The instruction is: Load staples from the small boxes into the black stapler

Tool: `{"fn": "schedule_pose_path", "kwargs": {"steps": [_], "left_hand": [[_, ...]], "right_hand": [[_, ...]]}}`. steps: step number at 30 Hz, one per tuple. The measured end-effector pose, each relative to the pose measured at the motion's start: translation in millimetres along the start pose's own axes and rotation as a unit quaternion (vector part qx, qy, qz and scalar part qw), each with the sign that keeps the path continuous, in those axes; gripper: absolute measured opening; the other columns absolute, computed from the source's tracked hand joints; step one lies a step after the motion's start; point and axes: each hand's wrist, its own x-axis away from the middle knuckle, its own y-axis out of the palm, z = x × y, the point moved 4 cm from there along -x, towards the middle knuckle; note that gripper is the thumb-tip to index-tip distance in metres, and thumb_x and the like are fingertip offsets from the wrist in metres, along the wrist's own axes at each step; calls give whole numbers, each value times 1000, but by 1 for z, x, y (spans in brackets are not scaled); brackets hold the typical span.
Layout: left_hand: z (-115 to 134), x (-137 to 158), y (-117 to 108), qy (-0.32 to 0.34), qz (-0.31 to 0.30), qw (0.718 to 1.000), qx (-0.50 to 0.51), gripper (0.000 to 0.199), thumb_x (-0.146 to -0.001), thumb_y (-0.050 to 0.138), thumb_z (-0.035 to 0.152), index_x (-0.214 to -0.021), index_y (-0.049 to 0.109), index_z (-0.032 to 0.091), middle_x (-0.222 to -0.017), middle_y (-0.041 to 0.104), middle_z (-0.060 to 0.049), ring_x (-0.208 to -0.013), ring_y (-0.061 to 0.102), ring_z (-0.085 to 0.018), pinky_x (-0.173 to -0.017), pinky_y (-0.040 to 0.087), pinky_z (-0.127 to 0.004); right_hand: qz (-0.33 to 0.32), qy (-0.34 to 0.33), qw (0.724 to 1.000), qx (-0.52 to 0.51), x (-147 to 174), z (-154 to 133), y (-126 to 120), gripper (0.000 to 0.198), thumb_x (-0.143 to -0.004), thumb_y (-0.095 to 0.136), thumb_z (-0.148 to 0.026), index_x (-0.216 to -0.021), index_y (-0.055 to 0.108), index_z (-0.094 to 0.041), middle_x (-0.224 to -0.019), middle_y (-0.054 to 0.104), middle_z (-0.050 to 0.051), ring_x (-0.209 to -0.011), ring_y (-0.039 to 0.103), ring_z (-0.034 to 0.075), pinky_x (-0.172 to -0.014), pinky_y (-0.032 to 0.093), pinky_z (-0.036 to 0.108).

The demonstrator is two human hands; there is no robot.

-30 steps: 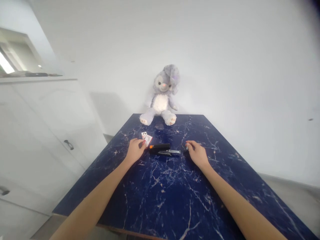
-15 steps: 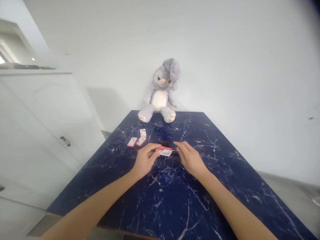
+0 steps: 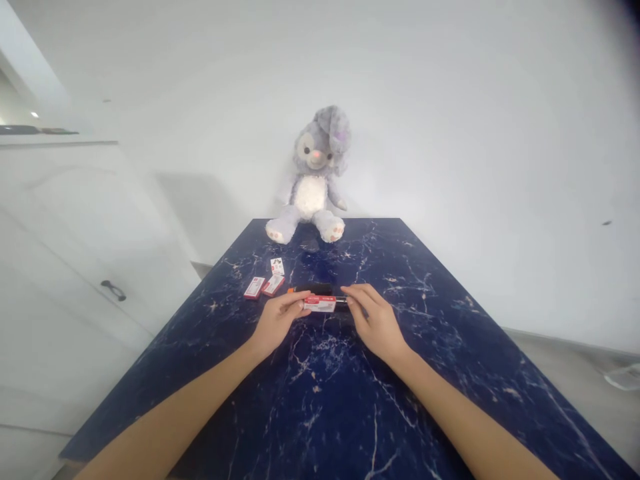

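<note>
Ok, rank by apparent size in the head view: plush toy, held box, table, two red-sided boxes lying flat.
1. Table
2. Plush toy
3. Held box
4. Left flat box and right flat box: too alike to rank.

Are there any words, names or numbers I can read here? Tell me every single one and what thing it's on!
None is clear enough to read or quote.
Held box in the left hand: print on red and white, too small and blurred.
Leftmost box on the table: print too small to read.
Box beside it: print too small to read.
Small white piece behind them: dark and red marks, too blurred.
</note>
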Motion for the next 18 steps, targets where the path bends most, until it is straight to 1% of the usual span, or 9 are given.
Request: {"fn": "schedule_pose_path", "kwargs": {"steps": [2,5,8,12,14,16,18], "left_hand": [[-2,1,-2,-7,17,1000,-22,32,-84,70,38,-106,76,16,-110,75,-8,-97,73,-25,-90,63,-43],[-4,1,-3,-16,31,999,-40,29,-83,70,39,-100,77,16,-100,77,-6,-86,74,-22,-80,65,-37],[-4,1,-2,-32,39,998,-47,28,-82,71,38,-98,76,16,-96,77,-6,-85,74,-22,-77,64,-35],[-5,-1,-5,-33,60,993,-95,24,-79,72,33,-95,76,16,-94,78,-6,-83,74,-22,-75,62,-31],[-6,-1,-6,-17,54,992,-114,23,-79,72,32,-95,75,16,-93,78,-6,-83,74,-22,-75,60,-30],[-7,-1,-8,-2,50,991,-125,23,-80,71,33,-95,74,16,-93,77,-6,-83,73,-21,-75,59,-30],[-9,-1,-9,4,53,990,-131,23,-81,70,34,-95,74,17,-94,77,-6,-83,73,-21,-75,59,-30]], "right_hand": [[-17,3,1000,-17,1,-1,3,29,-101,45,-28,-120,68,-24,-114,69,9,-102,67,22,-93,55,39],[-37,40,998,-40,4,0,7,27,-100,51,-31,-120,68,-26,-115,72,6,-102,70,22,-93,56,37],[-33,74,996,-45,5,1,7,27,-98,54,-33,-121,67,-27,-114,73,4,-98,71,22,-89,57,36],[-36,85,994,-64,5,-1,5,23,-95,57,-33,-113,69,-25,-110,73,5,-87,71,20,-83,57,35],[-58,100,988,-104,6,-1,9,21,-94,59,-33,-111,69,-25,-108,73,4,-86,71,19,-81,57,33],[-87,126,978,-139,8,1,15,21,-94,59,-34,-109,70,-25,-100,75,3,-81,70,18,-75,56,31],[-100,141,974,-145,9,3,19,20,-93,60,-35,-105,71,-24,-94,75,2,-74,69,17,-70,55,30]]}}
